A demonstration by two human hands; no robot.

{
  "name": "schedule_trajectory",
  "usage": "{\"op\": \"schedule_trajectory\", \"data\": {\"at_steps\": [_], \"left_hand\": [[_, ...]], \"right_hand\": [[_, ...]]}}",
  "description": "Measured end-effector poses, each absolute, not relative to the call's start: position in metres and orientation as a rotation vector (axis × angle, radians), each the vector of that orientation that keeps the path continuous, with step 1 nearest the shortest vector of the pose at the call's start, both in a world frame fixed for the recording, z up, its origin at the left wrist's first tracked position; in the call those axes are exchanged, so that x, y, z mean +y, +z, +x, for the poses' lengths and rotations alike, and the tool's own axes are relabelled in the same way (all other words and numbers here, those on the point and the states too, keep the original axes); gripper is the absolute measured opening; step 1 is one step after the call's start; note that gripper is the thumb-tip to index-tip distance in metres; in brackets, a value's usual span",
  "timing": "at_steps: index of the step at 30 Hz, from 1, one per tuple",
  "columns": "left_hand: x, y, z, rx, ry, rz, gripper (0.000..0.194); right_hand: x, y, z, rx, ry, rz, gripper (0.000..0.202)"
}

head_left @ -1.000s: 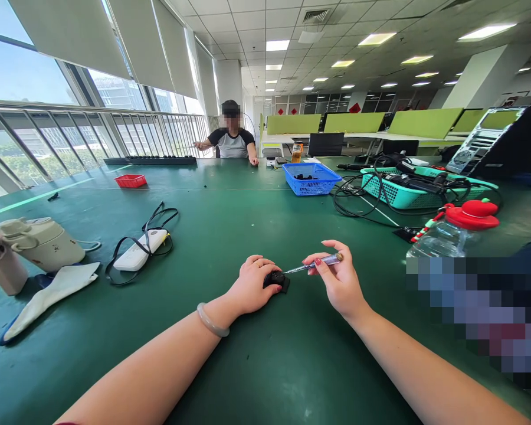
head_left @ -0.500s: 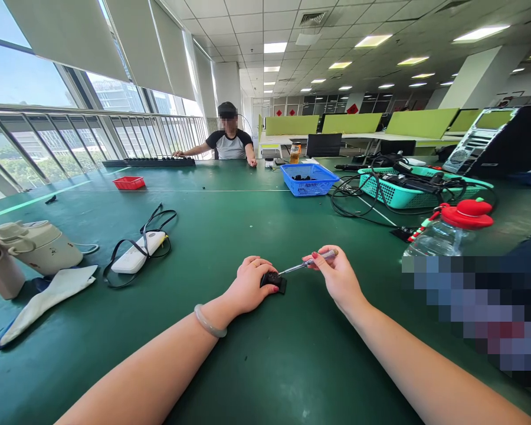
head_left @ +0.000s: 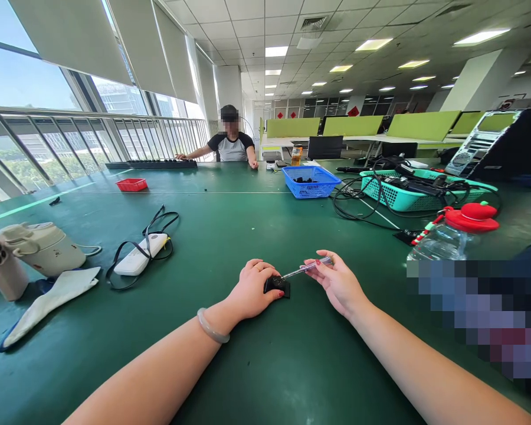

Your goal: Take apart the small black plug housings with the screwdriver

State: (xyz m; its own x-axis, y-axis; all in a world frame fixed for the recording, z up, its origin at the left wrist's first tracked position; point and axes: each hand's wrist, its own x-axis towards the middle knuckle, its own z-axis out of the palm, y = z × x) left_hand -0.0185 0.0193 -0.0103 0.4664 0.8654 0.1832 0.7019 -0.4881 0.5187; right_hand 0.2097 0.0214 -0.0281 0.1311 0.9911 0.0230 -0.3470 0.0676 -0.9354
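Note:
A small black part (head_left: 284, 287) rests on the green table (head_left: 265, 366), with my left hand (head_left: 256, 290) closed round its left side, thumb in front. My right hand (head_left: 335, 282) grips a screwdriver (head_left: 312, 265) by its handle, between thumb and fingers. The shaft points left and slants down, and its tip is at the top of the black part. Whether the tip touches a screw is too small to tell.
Left of my hands lie a white device (head_left: 141, 255) with a black strap, a pouch (head_left: 53, 307), a phone (head_left: 4, 268) and a beige container (head_left: 48, 248). Beyond are a red tray (head_left: 131, 185), blue basket (head_left: 310, 188), teal basket (head_left: 393, 198) and a seated person (head_left: 230, 144). A red-lidded bottle (head_left: 446, 239) stands right.
The whole view has shifted slightly down and right. My right fingers have changed their hold on the screwdriver, with the fingers a little more spread. My left hand still holds the black part.

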Motion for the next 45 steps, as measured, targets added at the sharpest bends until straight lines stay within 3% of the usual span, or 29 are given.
{"op": "schedule_trajectory", "data": {"at_steps": [7,15,32,39,45], "left_hand": [[0.017,-0.006,-0.017,1.342,0.577,2.331,0.032],[0.018,-0.005,-0.017,1.338,0.586,2.35,0.031],[0.017,-0.006,-0.017,1.322,0.589,2.362,0.032],[0.017,-0.004,-0.017,1.306,0.5,2.353,0.04],[0.017,-0.003,-0.017,1.284,0.438,2.371,0.048]], "right_hand": [[0.024,-0.032,0.211,-0.84,1.252,-0.939,0.041],[0.022,-0.024,0.209,-0.733,1.315,-0.903,0.05],[0.006,-0.008,0.2,-1.005,1.369,-0.892,0.048],[0.008,-0.008,0.208,-1.059,0.932,-0.902,0.038],[-0.012,-0.007,0.202,-1.508,0.455,-0.814,0.023]]}}
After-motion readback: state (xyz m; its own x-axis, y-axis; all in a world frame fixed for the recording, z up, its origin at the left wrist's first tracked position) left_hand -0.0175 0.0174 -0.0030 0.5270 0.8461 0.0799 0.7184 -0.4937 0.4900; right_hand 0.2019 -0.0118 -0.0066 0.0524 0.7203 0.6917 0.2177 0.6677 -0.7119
